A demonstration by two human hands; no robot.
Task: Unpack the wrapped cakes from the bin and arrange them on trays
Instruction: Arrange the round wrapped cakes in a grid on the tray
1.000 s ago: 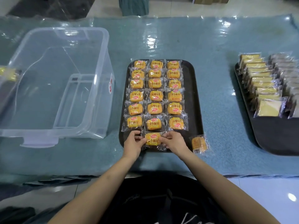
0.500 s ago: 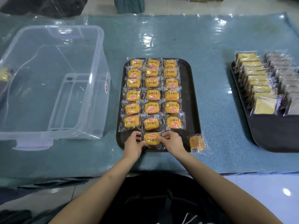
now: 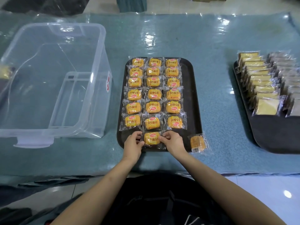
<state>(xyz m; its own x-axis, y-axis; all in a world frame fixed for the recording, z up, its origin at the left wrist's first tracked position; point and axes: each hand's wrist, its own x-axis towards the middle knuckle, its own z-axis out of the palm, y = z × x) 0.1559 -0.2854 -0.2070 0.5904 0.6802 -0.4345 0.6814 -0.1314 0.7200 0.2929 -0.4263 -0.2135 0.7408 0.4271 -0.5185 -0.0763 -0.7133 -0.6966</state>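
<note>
While both hands pinch its wrapper, a wrapped cake (image 3: 152,139) sits at the near end of the black tray (image 3: 191,98).

Left hand (image 3: 133,143) fingers and right hand (image 3: 173,141) fingers grip opposite sides; another cake (image 3: 197,142) lies on the tabletop (image 3: 211,46), and the clear bin (image 3: 53,78) stands left.

Wrapped cakes (image 3: 153,94) on the middle tray (image 3: 189,98): each clear wrapper carries dark characters 小面包 on yellow, with a small red oval logo above or below, its script too small to read. Some wrappers lie reversed, so the characters read upside down. Cake (image 3: 152,138) in the near row shows 小面包 upright. Loose cake (image 3: 197,142) beside the tray: barcode patch, digits illegible. Bin (image 3: 52,75) wall: red-and-white sticker (image 3: 108,82), unreadable.
</note>
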